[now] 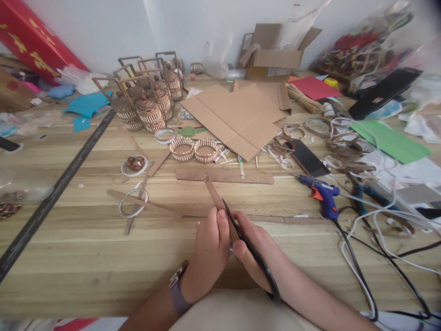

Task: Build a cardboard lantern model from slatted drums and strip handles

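My left hand (212, 241) is closed round a narrow cardboard strip (214, 194), which points up and away from me. In my right hand (257, 250) is a pair of black scissors (260, 264); their blades lie along the strip's right side, just beside my left thumb. Whether the blades are cutting into it I cannot tell. Beyond my hands a wider cardboard strip (248, 177) lies crosswise on the table. Another long thin strip (272, 219) runs behind my fingers. Two round stick-walled baskets (182, 155) stand side by side farther back.
Several lidded stick baskets (150, 115) with tall handles stand back left. Flat cardboard sheets (237, 117) cover the back middle. At right lie a blue glue gun (322, 193), a black phone (308, 157) and tangled cables (358, 276). Tape rings (119, 209) sit at left.
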`<state>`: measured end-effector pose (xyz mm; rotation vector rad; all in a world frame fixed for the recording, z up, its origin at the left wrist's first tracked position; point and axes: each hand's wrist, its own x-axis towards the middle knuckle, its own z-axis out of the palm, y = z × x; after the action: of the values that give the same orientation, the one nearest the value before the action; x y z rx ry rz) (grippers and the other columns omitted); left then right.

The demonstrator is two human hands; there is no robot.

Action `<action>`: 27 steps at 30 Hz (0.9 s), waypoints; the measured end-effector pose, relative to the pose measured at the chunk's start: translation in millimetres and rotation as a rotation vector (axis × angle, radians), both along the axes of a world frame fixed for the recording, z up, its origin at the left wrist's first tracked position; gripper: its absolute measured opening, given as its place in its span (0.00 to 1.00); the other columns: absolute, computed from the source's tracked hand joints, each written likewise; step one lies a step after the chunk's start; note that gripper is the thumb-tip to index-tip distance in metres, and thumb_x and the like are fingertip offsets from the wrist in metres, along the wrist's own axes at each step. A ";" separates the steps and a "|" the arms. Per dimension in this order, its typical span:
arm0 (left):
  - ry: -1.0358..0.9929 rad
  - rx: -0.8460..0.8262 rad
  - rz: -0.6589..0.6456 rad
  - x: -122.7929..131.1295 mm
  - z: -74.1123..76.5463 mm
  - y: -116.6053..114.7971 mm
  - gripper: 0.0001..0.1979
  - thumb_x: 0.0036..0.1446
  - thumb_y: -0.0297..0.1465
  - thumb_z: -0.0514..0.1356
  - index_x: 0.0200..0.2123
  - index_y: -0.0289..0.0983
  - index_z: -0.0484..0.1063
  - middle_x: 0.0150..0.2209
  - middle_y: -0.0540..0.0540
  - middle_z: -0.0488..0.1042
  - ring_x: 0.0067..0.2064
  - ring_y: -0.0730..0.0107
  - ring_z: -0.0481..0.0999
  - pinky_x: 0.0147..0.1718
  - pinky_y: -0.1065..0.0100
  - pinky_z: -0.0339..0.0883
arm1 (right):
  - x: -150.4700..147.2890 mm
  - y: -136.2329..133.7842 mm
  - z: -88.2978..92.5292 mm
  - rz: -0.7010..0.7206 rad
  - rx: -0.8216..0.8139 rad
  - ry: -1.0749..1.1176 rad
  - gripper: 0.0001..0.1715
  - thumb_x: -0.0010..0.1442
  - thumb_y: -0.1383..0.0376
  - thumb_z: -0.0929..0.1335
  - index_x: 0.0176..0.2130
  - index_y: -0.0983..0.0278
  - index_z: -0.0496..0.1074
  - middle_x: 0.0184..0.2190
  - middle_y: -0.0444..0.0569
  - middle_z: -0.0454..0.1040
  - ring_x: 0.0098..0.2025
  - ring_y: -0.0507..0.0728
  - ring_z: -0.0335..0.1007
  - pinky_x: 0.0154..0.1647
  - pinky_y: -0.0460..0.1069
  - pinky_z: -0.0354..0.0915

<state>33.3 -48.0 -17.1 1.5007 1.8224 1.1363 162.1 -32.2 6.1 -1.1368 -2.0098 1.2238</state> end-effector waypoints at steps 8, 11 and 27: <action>-0.036 0.002 -0.042 -6.4 13.4 3.8 0.16 0.68 0.37 0.45 0.28 0.42 0.63 0.22 0.49 0.70 0.24 0.66 0.70 0.23 0.67 0.63 | -1.4 -3.8 1.9 -0.027 -0.059 0.008 0.42 0.63 0.35 0.54 0.55 0.63 0.66 0.41 0.55 0.79 0.40 0.63 0.77 0.39 0.53 0.70; -0.100 0.046 0.053 -9.8 20.2 10.4 0.17 0.68 0.40 0.45 0.27 0.42 0.59 0.23 0.49 0.68 0.25 0.67 0.69 0.25 0.67 0.65 | -0.6 -8.6 0.9 -0.026 -0.073 -0.009 0.45 0.61 0.33 0.53 0.58 0.64 0.63 0.31 0.50 0.78 0.30 0.59 0.75 0.31 0.51 0.68; -0.025 0.051 0.124 -8.1 20.8 14.5 0.17 0.67 0.40 0.44 0.25 0.43 0.53 0.19 0.53 0.62 0.21 0.69 0.65 0.21 0.68 0.58 | -6.5 -11.5 5.0 -0.043 -0.155 -0.006 0.47 0.60 0.31 0.51 0.55 0.63 0.65 0.21 0.43 0.71 0.24 0.56 0.70 0.24 0.48 0.62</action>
<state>25.2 -33.5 3.7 1.4120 1.9049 1.2634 155.6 -43.7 11.1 -1.2513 -1.9121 1.3748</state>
